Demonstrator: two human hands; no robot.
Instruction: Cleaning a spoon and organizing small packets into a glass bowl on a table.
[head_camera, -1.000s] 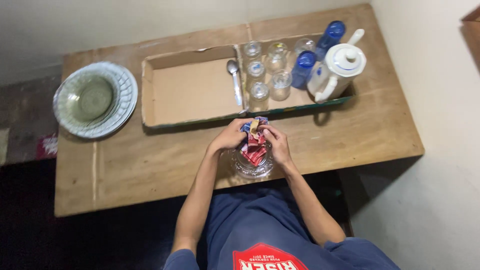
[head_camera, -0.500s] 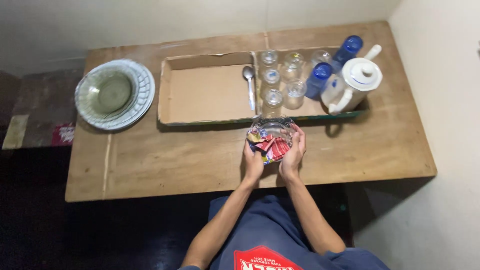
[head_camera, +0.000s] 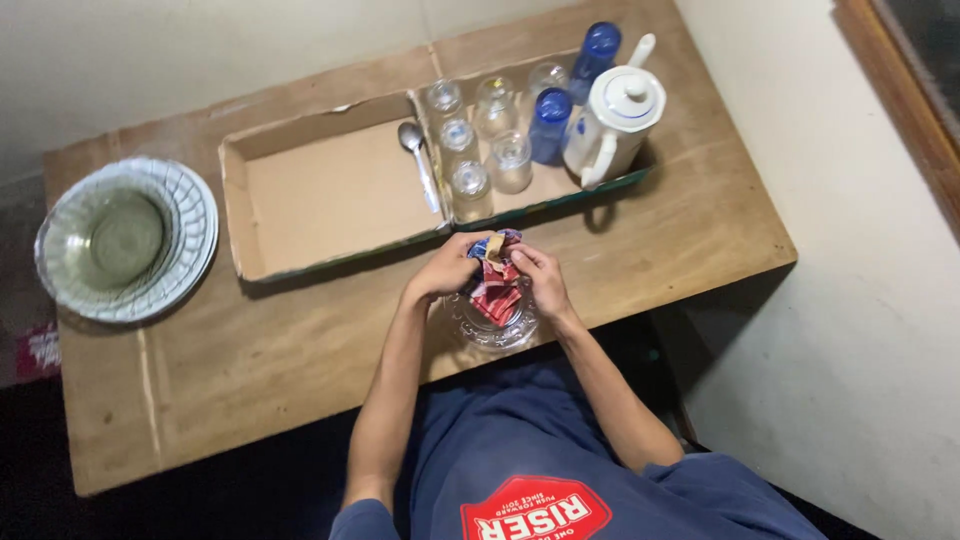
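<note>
Head view, both hands (head_camera: 497, 275) pinching crinkled foil sachets (head_camera: 496, 290), ribbed glass bowl (head_camera: 492, 322)

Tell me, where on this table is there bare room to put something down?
Bare wood lies between the stacked glass plates and the left hand, in front of the cardboard tray. The tray's left half is bare beside the spoon. Another patch lies right of the right hand, below the white teapot. The tray's right half is crowded with glasses.
</note>
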